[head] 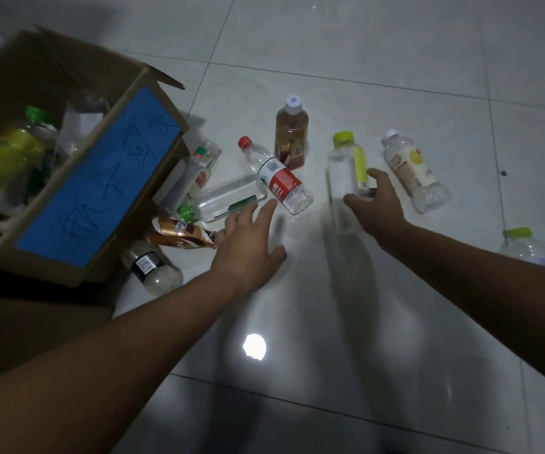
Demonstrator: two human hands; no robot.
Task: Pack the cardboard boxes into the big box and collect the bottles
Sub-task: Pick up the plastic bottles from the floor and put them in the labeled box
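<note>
Several empty plastic bottles lie on the white tiled floor. My left hand (pixel 251 240) is spread open, fingertips just short of the red-labelled bottle (pixel 279 178) with a red cap. My right hand (pixel 377 204) reaches around the base of a clear bottle (pixel 346 168) with a lime-green cap and label; thumb and fingers flank it, and the grip does not look closed. A large cardboard box (pixel 94 191) with a blue panel stands at the left, holding several bottles.
An amber bottle (pixel 291 139) stands behind the red-labelled one. A beige-labelled bottle (pixel 412 172) lies at the right, a green-capped one (pixel 523 247) at the far right edge. A clear flat bottle (pixel 228 198), a brown can-like bottle (pixel 179 235) and a dark-labelled bottle (pixel 153 267) lie by the box.
</note>
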